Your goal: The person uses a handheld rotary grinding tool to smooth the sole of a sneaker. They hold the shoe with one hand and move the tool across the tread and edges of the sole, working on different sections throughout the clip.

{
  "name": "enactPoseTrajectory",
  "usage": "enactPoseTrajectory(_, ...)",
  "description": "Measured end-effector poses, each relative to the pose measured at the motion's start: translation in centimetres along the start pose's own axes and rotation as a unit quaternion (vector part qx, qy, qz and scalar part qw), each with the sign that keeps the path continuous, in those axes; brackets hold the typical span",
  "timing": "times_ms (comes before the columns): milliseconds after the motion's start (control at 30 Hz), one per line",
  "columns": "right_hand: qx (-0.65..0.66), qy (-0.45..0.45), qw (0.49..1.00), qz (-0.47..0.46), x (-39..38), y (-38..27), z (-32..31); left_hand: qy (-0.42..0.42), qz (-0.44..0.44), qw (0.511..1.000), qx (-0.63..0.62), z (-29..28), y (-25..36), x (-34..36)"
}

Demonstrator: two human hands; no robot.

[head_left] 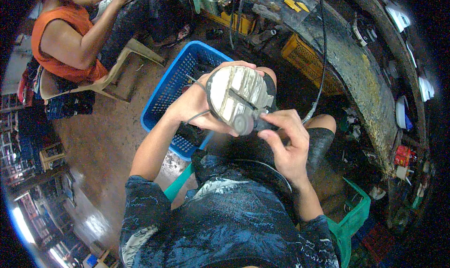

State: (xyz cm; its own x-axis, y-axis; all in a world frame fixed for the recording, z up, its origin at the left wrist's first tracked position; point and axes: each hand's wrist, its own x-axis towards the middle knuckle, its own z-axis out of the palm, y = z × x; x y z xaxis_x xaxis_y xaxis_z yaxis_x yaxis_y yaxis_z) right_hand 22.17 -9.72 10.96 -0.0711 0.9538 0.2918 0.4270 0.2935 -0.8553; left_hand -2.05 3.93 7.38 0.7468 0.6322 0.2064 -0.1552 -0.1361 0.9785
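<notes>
My left hand [197,97] is wrapped round the far and left side of a rounded whitish piece [243,83]. Its face has raised ridges and a dark groove across it, with thin dark cords at its left edge. Closed at the piece's lower right, my right hand [290,141] grips what appears to be a flexible-shaft grinder, mostly hidden by the fingers. A small grey round wheel [242,123], somewhat blurred, sits against the piece's near edge. From above, a black flexible shaft [323,43] hangs down to a metal end behind my right hand.
A blue plastic basket [161,87] with dark things inside stands left of my knees. At far left a person in orange [61,38] sits on a beige chair [119,78]. A worn workbench [361,80] curves along the right, by a yellow crate [311,64]. A green stool [349,216] is beneath me.
</notes>
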Motion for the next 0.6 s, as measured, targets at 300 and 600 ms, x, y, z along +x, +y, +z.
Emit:
enactPoseTrajectory(300,0.016,0.058,0.998,0.015,1.3,0.5,0.2,-0.009,0.049,0.995,0.086,-0.1,0.2,0.2)
enactPoseTrajectory(600,-0.001,0.017,1.000,-0.016,0.8,0.4,0.2,-0.006,0.057,0.989,0.139,-0.2,0.3,0.0)
